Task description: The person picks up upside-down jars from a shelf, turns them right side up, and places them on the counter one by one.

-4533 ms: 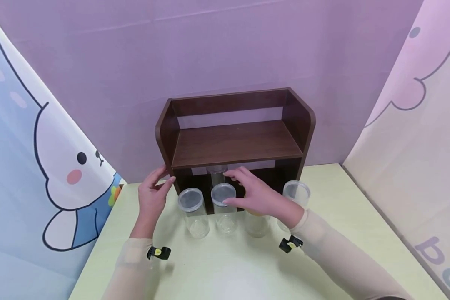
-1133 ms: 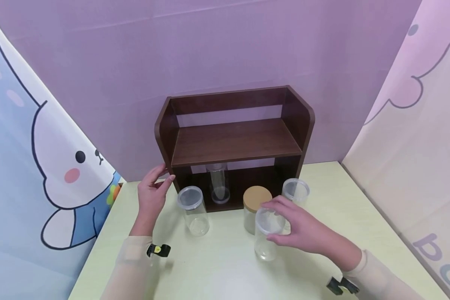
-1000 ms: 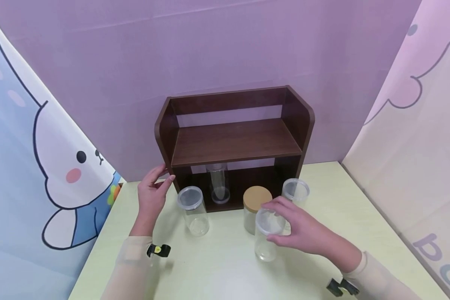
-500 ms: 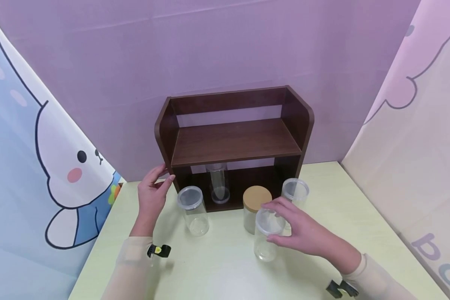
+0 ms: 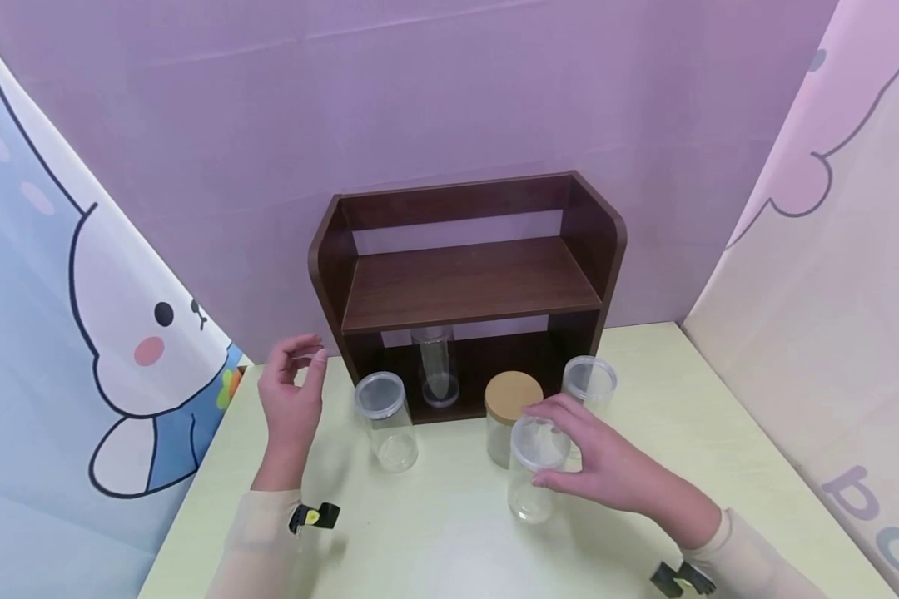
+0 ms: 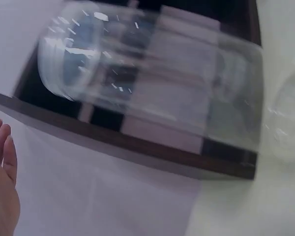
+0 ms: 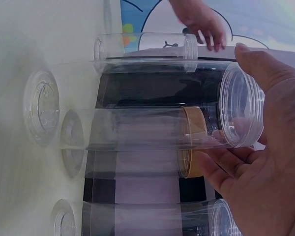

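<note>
My right hand grips a clear jar round its clear lid, thumb on one side and fingers on the other. The jar stands upright on the table, in front of a jar with a tan lid. In the right wrist view the held jar's lid lies between thumb and fingers. My left hand is raised beside the shelf's left side, apart from it, fingers loosely bent and holding nothing. Nearest to it stands another clear jar, blurred in the left wrist view. A further clear jar stands partly behind my right hand.
A dark brown two-tier shelf stands at the back of the pale table. Inside its lower tier is a clear jar, its top partly hidden by the upper board. A purple cloth hangs behind, with printed cloths at both sides.
Earlier, my right hand brought the clear jar from the shelf front to the right and nearer. It has since stayed put. My left hand has just let go of the shelf's side, moving left.
</note>
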`<state>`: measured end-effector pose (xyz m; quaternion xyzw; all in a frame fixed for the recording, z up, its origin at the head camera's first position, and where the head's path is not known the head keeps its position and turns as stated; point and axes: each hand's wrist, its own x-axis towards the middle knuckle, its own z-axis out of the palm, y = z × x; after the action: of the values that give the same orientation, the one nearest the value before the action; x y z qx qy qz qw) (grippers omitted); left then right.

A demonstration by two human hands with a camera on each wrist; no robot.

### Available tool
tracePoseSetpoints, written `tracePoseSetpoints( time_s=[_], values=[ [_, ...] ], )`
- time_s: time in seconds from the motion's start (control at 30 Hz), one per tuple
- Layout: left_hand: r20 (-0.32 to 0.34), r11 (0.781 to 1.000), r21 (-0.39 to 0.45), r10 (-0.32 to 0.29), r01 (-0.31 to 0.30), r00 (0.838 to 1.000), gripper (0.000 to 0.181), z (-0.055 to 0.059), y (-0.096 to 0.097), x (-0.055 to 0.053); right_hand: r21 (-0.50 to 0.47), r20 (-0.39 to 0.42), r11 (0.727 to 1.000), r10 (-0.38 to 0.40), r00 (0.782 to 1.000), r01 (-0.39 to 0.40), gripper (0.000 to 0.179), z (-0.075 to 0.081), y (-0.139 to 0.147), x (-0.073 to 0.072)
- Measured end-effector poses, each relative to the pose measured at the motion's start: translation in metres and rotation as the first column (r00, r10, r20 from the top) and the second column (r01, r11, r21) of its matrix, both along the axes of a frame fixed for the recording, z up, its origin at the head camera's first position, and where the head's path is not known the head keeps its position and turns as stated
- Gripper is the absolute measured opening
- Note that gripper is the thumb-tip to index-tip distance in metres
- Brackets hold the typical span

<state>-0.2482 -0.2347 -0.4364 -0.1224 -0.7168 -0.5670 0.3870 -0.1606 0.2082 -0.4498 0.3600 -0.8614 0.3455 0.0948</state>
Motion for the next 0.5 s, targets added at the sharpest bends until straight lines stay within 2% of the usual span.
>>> tracePoseSetpoints(
  time_s=[0.17, 0.27, 0.4, 0.5],
  values=[
    [-0.082, 0.998, 0.023, -0.048, 0.050, 0.995, 0.022, 0.012, 0.006, 0.013, -0.015, -0.028, 1.000, -0.009, 1.000, 0.009, 0.078, 0.002, 0.001, 0.000],
    [-0.077, 0.998, 0.032, -0.050, 0.052, 0.996, 0.021, 0.011, 0.006, 0.015, -0.048, -0.054, 0.999, -0.028, 0.998, 0.026, 0.077, 0.004, 0.001, 0.001],
    [-0.046, 0.999, 0.030, -0.019, 0.020, 0.999, 0.019, 0.006, 0.005, 0.017, -0.117, -0.078, 0.992, -0.058, 0.995, 0.049, 0.076, 0.011, -0.003, 0.005],
    [-0.063, 1.000, 0.020, -0.017, 0.018, 0.998, 0.017, 0.005, 0.007, 0.023, -0.166, -0.099, 0.986, -0.052, 0.994, 0.035, 0.076, 0.015, -0.007, 0.008]
  ],
)
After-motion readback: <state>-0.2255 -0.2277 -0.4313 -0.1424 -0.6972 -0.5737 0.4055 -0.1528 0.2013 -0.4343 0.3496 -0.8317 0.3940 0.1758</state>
